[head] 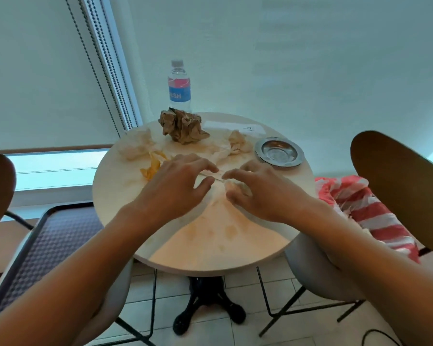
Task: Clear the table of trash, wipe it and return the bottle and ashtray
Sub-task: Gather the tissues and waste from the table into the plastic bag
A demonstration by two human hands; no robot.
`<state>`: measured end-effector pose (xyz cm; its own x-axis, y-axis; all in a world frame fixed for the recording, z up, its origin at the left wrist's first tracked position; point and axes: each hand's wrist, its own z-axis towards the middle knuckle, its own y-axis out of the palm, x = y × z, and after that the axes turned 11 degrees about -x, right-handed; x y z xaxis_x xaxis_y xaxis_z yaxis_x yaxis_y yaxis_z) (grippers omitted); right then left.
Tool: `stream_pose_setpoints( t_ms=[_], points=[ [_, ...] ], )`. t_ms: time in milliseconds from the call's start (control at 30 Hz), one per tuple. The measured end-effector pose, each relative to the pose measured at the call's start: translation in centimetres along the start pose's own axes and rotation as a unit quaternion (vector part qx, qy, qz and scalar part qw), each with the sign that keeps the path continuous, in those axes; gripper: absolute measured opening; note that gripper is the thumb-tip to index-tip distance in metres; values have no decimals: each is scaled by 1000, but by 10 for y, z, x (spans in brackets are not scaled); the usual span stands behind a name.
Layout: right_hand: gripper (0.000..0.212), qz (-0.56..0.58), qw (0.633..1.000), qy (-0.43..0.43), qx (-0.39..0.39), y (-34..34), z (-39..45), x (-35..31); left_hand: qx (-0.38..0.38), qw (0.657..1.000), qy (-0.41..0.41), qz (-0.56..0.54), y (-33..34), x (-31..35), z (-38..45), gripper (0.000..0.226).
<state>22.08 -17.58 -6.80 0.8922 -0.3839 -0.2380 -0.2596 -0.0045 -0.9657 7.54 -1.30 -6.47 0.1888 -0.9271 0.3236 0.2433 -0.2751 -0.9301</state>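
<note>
We see a small round table (235, 255) with both hands over its middle. The left hand (175, 186) has its fingers curved and its grip seems to pinch a thin white strip (211, 175) that runs toward the other hand; the picture is blurred there, so we are not fully sure. The right hand (258, 191) has its fingers curled around a pale crumpled tissue (235, 187) that lies on the table. At the far edge of the table the water bottle (179, 87) stands upright, and just in front of it lies a ball of crumpled brown paper (181, 126). To the left of the paper is a pale crumpled napkin (135, 146), and a yellow wrapper (153, 167) lies near the left hand. Another crumpled napkin (238, 143) lies beside the metal ashtray (279, 152), which sits at the right side of the table. A flat white paper (233, 127) lies behind them. On the right chair (398, 186) rests a red and white striped plastic bag (370, 216). On the left chair lies a dark tray (50, 245).
</note>
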Motion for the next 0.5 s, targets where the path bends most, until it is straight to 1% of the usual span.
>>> stream_pose_setpoints(
  t_ms=[100, 167, 333, 433, 500],
  points=[
    [33, 8, 1000, -28, -10, 1, 7, -1, 22, 999, -32, 30, -7, -16, -6, 27],
    [30, 14, 999, -40, -14, 0, 11, -1, 20, 997, -63, 50, -9, -26, -9, 31],
    [25, 34, 997, -71, -10, -5, 21, -2, -19, 986, -163, 39, -6, -45, -10, 52],
    [23, 42, 995, -87, -13, -10, 29, -4, -34, 979, -199, 26, -3, -56, -10, 65],
    [23, 44, 994, -95, -13, -12, 33, -4, -45, 976, -212, 23, -3, -63, -8, 69]
  ],
)
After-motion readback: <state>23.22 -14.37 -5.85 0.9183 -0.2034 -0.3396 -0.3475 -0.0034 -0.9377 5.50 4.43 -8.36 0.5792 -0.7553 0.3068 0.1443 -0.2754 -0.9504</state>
